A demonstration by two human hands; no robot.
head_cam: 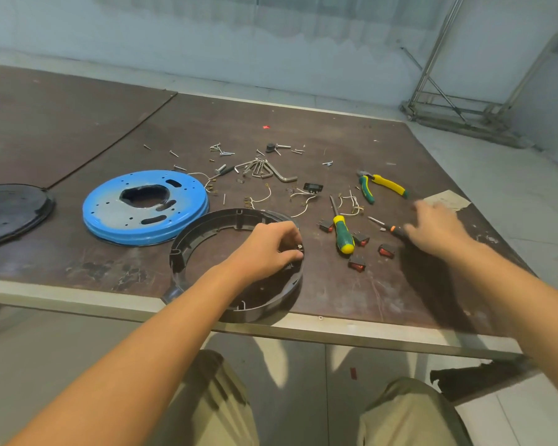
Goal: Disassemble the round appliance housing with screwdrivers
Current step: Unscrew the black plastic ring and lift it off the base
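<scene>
A dark round housing ring [203,235] lies at the table's near edge. My left hand [268,249] rests on the ring's right side, fingers pinched around a small part with a screw head there. My right hand [438,228] hovers, blurred, over the handle of a black and orange screwdriver [385,225], fingers spread. Whether it touches the handle I cannot tell. A green and yellow screwdriver [342,235] lies between the ring and my right hand.
A blue metal disc [110,217] lies left of the ring, a black lid [10,214] further left. Pliers [384,186], hex keys [264,169], loose screws, wires and red rocker switches [356,265] litter the brown table [368,294]. A metal frame [458,104] stands back right.
</scene>
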